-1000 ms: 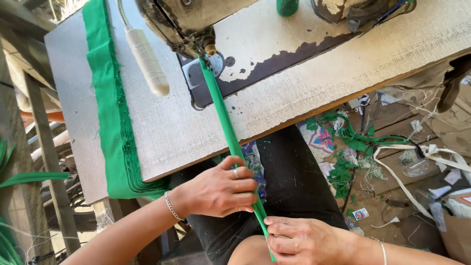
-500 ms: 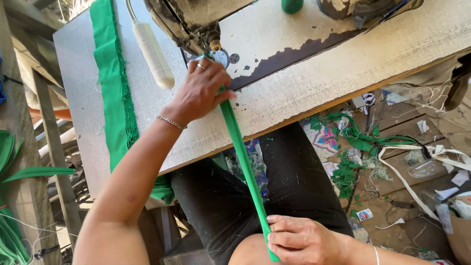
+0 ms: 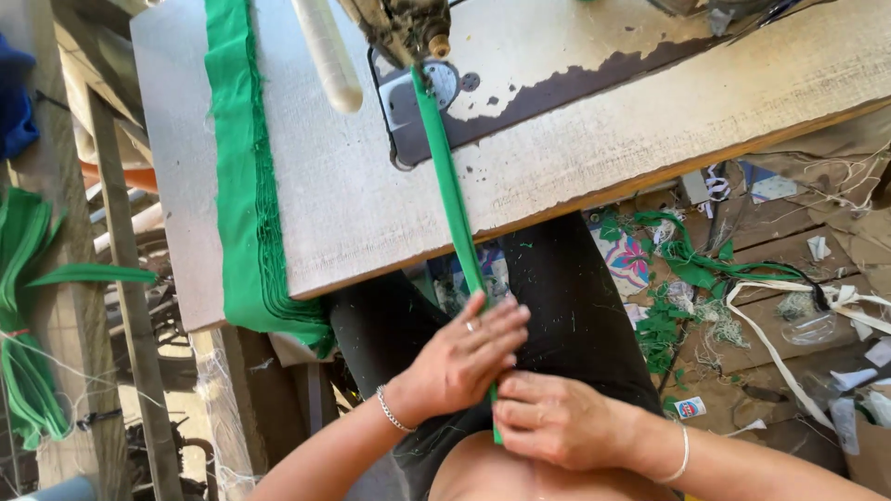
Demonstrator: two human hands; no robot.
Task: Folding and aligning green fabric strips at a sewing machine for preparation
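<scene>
A green strip [image 3: 452, 199] is stretched from the sewing machine [image 3: 408, 28] over the tabletop [image 3: 594, 148] edge to the lap, where it is pinched closed by the left hand [image 3: 464, 357] and right hand [image 3: 557, 417].

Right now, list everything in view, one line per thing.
green strip: one, green, runs from the sewing machine's foot over the table edge down to the hands
sewing machine: one, grimy tan, top of the table
table: one, pale worn wood, centre
stacked green fabric: one pile, green, left side of the table
fabric scraps: many, green and white, floor at right
left hand: on the strip, bracelet at the wrist
right hand: pinching the strip's lower end
</scene>
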